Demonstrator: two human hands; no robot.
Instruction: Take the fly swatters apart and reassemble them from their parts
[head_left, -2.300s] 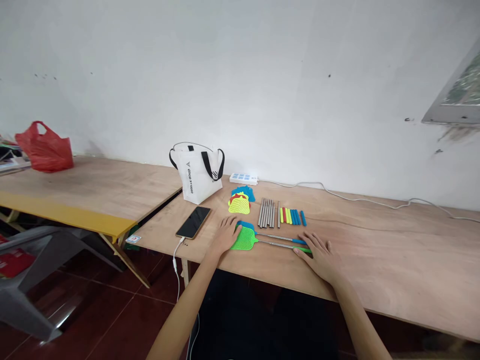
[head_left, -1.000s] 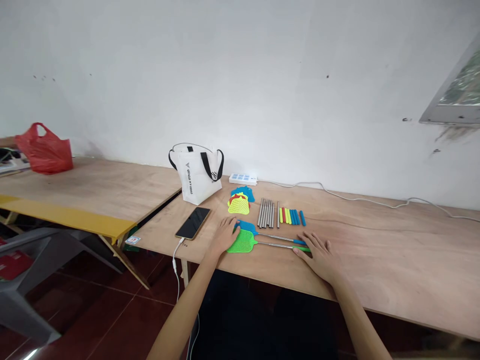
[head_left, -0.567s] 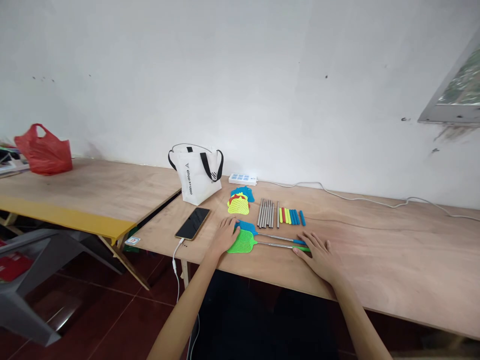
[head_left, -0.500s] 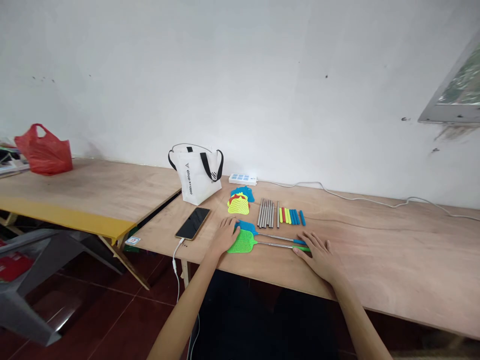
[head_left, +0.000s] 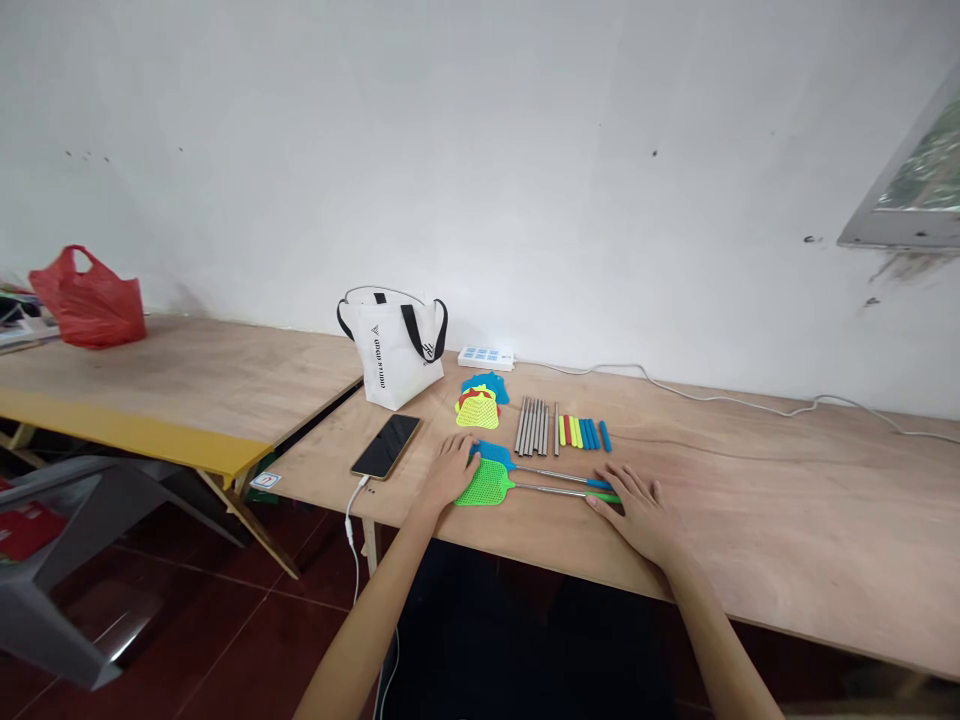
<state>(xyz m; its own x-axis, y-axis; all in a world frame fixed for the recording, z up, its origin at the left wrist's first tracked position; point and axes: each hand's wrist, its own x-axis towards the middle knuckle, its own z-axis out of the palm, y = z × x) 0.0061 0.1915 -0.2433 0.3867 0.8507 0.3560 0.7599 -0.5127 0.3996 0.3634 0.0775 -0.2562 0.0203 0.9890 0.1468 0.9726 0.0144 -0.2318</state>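
Observation:
Two fly swatters lie side by side on the wooden table, a green one (head_left: 484,483) nearer me and a blue one (head_left: 495,456) behind it. Flat at the left edge of their mesh heads rests my left hand (head_left: 452,470), fingers stretched out. My right hand (head_left: 636,508) lies spread over the ends of the two handles, partly hiding them. Behind the swatters are several metal rods (head_left: 532,428), a row of yellow, red and blue grip sleeves (head_left: 577,433), and a pile of loose swatter heads (head_left: 478,411) in yellow, red and blue.
A phone (head_left: 386,447) with a charging cable lies left of my left hand. Behind it stands a white tote bag (head_left: 397,350), beside a power strip (head_left: 486,358) whose cord runs along the wall. A red plastic bag (head_left: 90,305) sits on the left table (head_left: 225,370).

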